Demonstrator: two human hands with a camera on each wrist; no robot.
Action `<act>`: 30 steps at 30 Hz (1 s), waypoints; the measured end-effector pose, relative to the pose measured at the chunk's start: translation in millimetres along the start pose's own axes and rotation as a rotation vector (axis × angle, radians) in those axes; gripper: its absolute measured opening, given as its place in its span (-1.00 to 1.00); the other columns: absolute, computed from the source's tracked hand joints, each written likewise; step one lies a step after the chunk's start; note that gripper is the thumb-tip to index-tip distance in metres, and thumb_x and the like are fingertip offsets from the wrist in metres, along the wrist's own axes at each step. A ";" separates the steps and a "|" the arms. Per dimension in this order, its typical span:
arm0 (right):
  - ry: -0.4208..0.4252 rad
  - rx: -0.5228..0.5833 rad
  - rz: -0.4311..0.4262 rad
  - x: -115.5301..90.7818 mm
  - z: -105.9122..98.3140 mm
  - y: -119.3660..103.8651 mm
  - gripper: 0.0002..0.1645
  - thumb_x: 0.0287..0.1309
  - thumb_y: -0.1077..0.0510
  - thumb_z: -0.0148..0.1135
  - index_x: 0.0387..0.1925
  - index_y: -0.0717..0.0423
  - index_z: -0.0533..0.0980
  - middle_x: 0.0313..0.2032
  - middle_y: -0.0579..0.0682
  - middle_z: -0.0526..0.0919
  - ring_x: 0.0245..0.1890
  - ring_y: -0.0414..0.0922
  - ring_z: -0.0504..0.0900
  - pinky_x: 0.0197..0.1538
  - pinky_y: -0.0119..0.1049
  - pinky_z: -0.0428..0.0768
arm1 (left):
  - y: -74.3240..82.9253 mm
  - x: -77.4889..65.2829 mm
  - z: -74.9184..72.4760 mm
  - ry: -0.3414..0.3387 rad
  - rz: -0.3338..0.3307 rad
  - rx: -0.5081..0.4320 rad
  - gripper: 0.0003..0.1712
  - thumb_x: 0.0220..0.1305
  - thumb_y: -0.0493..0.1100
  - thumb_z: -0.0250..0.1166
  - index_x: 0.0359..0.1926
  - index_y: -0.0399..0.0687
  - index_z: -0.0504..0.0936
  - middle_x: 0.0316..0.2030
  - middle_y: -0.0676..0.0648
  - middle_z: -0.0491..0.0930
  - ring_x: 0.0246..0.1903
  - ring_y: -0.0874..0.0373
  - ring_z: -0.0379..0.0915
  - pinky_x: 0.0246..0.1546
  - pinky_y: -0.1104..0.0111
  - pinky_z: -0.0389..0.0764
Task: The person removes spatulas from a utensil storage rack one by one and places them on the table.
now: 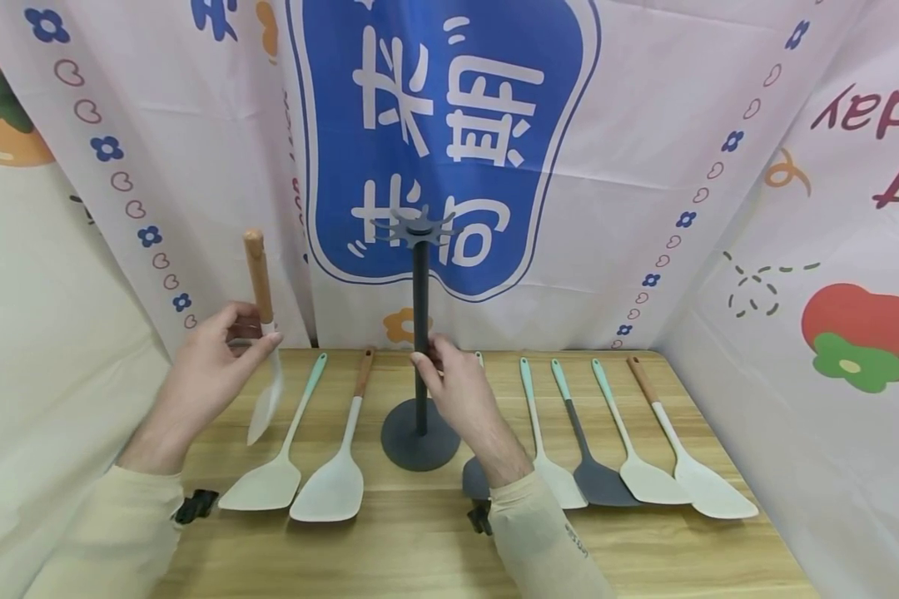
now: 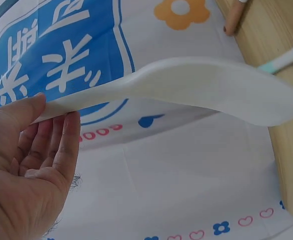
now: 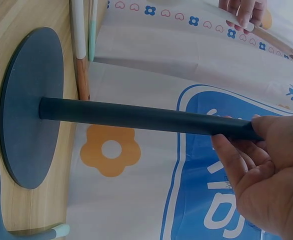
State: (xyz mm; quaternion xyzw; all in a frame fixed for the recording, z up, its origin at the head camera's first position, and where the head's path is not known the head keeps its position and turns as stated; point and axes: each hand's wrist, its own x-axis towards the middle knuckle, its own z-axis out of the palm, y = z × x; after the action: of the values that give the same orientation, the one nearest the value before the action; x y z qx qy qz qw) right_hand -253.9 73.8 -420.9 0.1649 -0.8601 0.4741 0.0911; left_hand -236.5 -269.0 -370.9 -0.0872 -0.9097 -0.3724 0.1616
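My left hand [image 1: 221, 353] pinches a white spatula with a wooden handle [image 1: 258, 283], held upright above the table's left side, blade [image 2: 211, 87] down. In the left wrist view my thumb and fingers [image 2: 46, 135] hold the spatula's neck. My right hand [image 1: 457, 383] grips the dark pole [image 3: 136, 116] of a utensil stand [image 1: 419, 333], whose round base [image 3: 29, 105] sits on the wooden table [image 1: 419, 541]. The stand's hook crown [image 1: 417, 226] at the top is bare.
Two pale spatulas [image 1: 270, 478] [image 1: 333, 491] lie left of the stand. Several more spatulas [image 1: 644, 474], one dark grey [image 1: 599, 478], lie to its right. Printed cloth [image 1: 449, 141] walls close in the back and both sides.
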 end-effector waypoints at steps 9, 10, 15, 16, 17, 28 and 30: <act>-0.003 0.003 0.012 0.2 -0.1 0.7 -0.61 0.81 0.03 0.26 0.36 0.19 0.67 0.22 0.23 0.92 0.27 0.19 0.94 0.30 0.11 0.93 | -10.8 -9.7 -7.3 0.023 -0.012 0.025 -0.49 0.77 -0.02 0.37 0.38 -0.37 0.58 0.23 -0.47 0.75 0.25 -0.39 0.73 -0.07 0.95 0.44; -0.004 0.002 0.012 0.2 -0.1 0.8 -0.61 0.81 0.03 0.26 0.37 0.20 0.67 0.22 0.23 0.91 0.27 0.19 0.94 0.30 0.11 0.93 | -12.2 -10.4 -7.8 0.027 -0.008 0.028 -0.50 0.77 -0.04 0.38 0.37 -0.39 0.57 0.22 -0.48 0.75 0.25 -0.40 0.73 -0.07 0.96 0.44; -0.007 0.002 0.005 0.0 0.0 1.2 -0.59 0.81 0.03 0.27 0.38 0.21 0.66 0.24 0.24 0.91 0.29 0.21 0.93 0.31 0.12 0.93 | -21.6 -14.7 -11.2 0.045 -0.010 0.065 -0.53 0.75 -0.05 0.41 0.33 -0.37 0.58 0.19 -0.47 0.76 0.22 -0.39 0.72 -0.11 0.91 0.45; -0.009 0.003 0.003 0.1 0.2 1.5 -0.59 0.81 0.03 0.27 0.38 0.21 0.66 0.25 0.25 0.91 0.29 0.21 0.93 0.31 0.12 0.93 | -24.0 -15.7 -12.3 0.049 -0.013 0.076 -0.53 0.75 -0.04 0.41 0.32 -0.35 0.58 0.18 -0.47 0.76 0.21 -0.39 0.72 -0.13 0.90 0.44; -0.009 0.004 0.002 0.1 0.2 1.6 -0.59 0.81 0.03 0.27 0.38 0.21 0.66 0.25 0.25 0.90 0.29 0.21 0.93 0.31 0.12 0.93 | -26.5 -16.6 -13.4 0.053 -0.019 0.082 -0.53 0.75 -0.03 0.41 0.32 -0.34 0.58 0.18 -0.47 0.76 0.20 -0.39 0.72 -0.14 0.89 0.43; -0.005 0.003 -0.008 0.3 0.6 2.5 -0.58 0.82 0.03 0.26 0.40 0.21 0.66 0.25 0.25 0.90 0.29 0.21 0.92 0.29 0.12 0.93 | -50.0 -26.5 -28.5 0.077 -0.065 0.138 -0.53 0.72 -0.07 0.43 0.26 -0.41 0.58 0.15 -0.54 0.73 0.02 -0.25 0.75 -0.26 0.82 0.44; -0.004 0.002 -0.008 0.2 0.5 2.5 -0.58 0.82 0.02 0.26 0.40 0.21 0.66 0.25 0.25 0.91 0.29 0.21 0.92 0.29 0.12 0.93 | -53.4 -27.8 -30.1 0.081 -0.068 0.149 -0.55 0.71 -0.08 0.44 0.24 -0.40 0.59 0.14 -0.52 0.74 -0.02 -0.10 0.73 -0.26 0.80 0.45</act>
State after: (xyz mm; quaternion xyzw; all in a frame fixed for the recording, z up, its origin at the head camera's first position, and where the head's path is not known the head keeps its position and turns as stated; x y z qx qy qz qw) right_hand -255.0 74.6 -423.0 0.1695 -0.8590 0.4744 0.0914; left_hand -218.6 -329.1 -395.3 -0.0287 -0.9301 -0.3121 0.1917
